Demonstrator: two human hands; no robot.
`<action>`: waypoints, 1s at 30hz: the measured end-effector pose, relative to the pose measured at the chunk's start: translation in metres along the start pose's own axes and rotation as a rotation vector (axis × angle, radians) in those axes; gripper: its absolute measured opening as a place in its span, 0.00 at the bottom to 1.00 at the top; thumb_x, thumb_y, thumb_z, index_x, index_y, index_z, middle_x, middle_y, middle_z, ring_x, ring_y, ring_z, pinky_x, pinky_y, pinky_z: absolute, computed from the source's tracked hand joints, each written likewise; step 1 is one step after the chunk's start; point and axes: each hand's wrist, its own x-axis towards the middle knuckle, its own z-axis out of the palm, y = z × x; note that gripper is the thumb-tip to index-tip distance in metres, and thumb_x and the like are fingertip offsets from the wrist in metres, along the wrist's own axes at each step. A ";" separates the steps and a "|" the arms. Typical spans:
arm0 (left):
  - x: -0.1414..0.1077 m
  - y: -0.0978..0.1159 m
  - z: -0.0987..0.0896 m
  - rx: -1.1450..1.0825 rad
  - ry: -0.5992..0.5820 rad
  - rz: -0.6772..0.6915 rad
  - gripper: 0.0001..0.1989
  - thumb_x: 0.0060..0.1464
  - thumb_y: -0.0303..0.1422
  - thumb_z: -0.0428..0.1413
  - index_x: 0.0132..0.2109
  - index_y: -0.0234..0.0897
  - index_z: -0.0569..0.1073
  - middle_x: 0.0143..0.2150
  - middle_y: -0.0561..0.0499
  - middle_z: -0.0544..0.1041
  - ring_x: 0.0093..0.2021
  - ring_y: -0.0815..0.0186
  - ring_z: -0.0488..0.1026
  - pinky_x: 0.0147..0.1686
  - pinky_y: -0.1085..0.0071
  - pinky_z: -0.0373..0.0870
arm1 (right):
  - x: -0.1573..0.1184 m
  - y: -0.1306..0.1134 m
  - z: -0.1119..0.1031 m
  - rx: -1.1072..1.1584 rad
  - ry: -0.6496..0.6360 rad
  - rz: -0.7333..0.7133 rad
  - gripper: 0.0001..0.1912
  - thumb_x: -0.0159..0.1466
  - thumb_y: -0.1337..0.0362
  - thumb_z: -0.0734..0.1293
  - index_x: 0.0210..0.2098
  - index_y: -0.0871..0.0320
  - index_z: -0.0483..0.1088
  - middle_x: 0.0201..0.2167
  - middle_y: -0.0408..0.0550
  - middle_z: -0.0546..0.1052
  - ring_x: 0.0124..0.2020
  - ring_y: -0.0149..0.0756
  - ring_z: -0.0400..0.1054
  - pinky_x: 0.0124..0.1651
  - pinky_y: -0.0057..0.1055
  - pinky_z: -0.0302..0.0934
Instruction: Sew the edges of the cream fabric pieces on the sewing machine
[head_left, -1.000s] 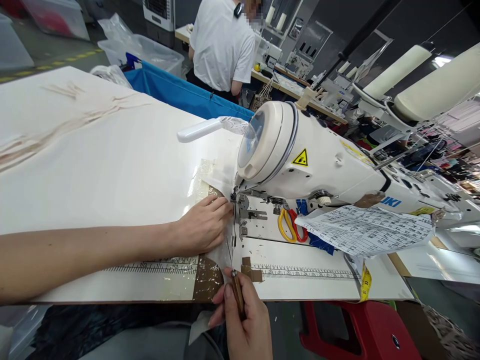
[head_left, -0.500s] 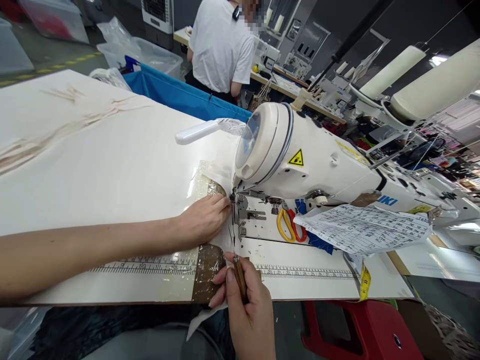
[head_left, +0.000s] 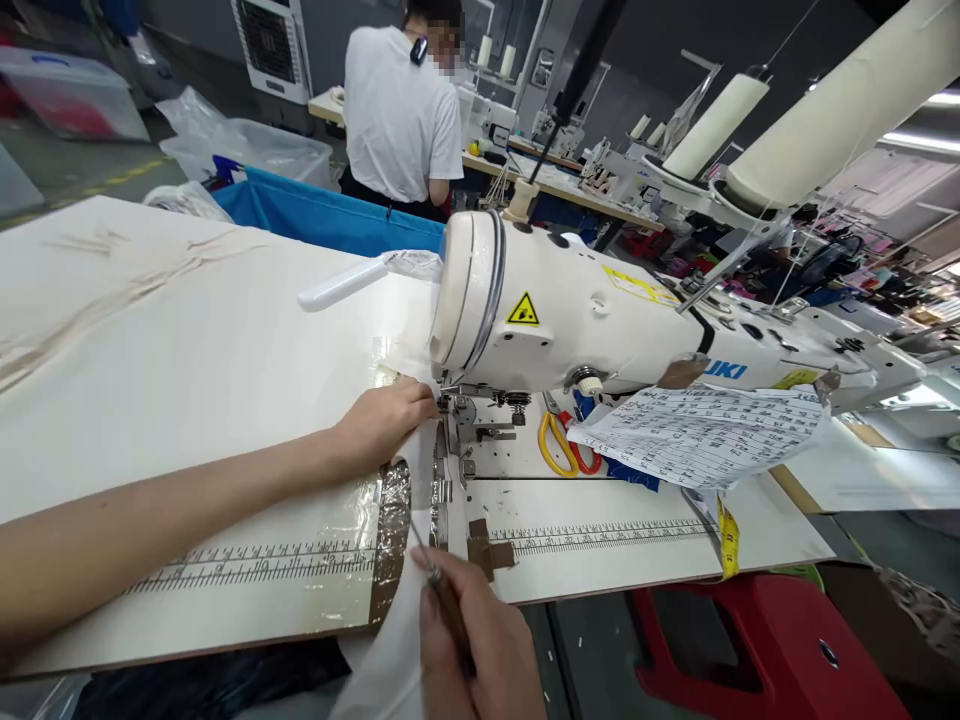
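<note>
My left hand [head_left: 386,425] is closed beside the needle area of the sewing machine [head_left: 570,300], its fingertips pinched on the edge of a white cloth [head_left: 397,630]. From there the cloth runs down over the table edge towards me. My right hand [head_left: 480,640] grips the wooden handle of an awl [head_left: 452,615]; its thin metal shaft points up and left across the cloth. A metal guide [head_left: 444,490] stands just right of the cloth, and shiny brown tape [head_left: 391,530] covers the table to the left. My left fingers partly hide the sewing point.
Yellow-and-red scissors [head_left: 559,445] lie under the machine arm near a handwritten paper sheet [head_left: 705,435]. A yellow tape measure [head_left: 727,540] hangs at the front edge. A red stool [head_left: 780,640] stands below right. Behind a blue fabric bin [head_left: 330,215] is a person [head_left: 401,110].
My right hand and the awl have moved down and left, away from the needle area. More white cloth shows between my hands. The whole view has turned slightly right.
</note>
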 end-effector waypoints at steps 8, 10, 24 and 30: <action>0.002 -0.014 0.005 -0.289 0.081 -0.047 0.15 0.66 0.34 0.48 0.36 0.36 0.78 0.39 0.47 0.80 0.39 0.64 0.77 0.38 0.67 0.75 | 0.046 0.043 0.012 -0.397 0.103 -0.126 0.20 0.74 0.62 0.54 0.56 0.66 0.70 0.43 0.59 0.83 0.38 0.44 0.81 0.31 0.30 0.71; 0.003 -0.015 0.004 -0.324 0.081 -0.040 0.15 0.65 0.34 0.49 0.35 0.37 0.77 0.38 0.48 0.80 0.39 0.64 0.78 0.37 0.69 0.75 | 0.054 0.042 0.016 -0.451 0.096 -0.149 0.20 0.74 0.65 0.54 0.57 0.67 0.69 0.44 0.58 0.83 0.37 0.43 0.81 0.30 0.29 0.71; 0.007 -0.018 0.004 -0.279 0.073 -0.044 0.15 0.66 0.36 0.47 0.36 0.36 0.75 0.34 0.49 0.77 0.33 0.66 0.74 0.34 0.70 0.74 | 0.071 0.043 0.027 -0.510 0.167 -0.245 0.21 0.70 0.70 0.54 0.52 0.68 0.76 0.39 0.56 0.84 0.30 0.42 0.80 0.25 0.31 0.65; 0.006 -0.018 0.006 -0.267 0.078 -0.048 0.15 0.67 0.37 0.46 0.36 0.37 0.73 0.33 0.49 0.75 0.34 0.65 0.74 0.35 0.69 0.73 | 0.074 0.044 0.029 -0.535 0.173 -0.253 0.21 0.70 0.70 0.54 0.51 0.69 0.76 0.39 0.56 0.84 0.30 0.41 0.80 0.23 0.30 0.64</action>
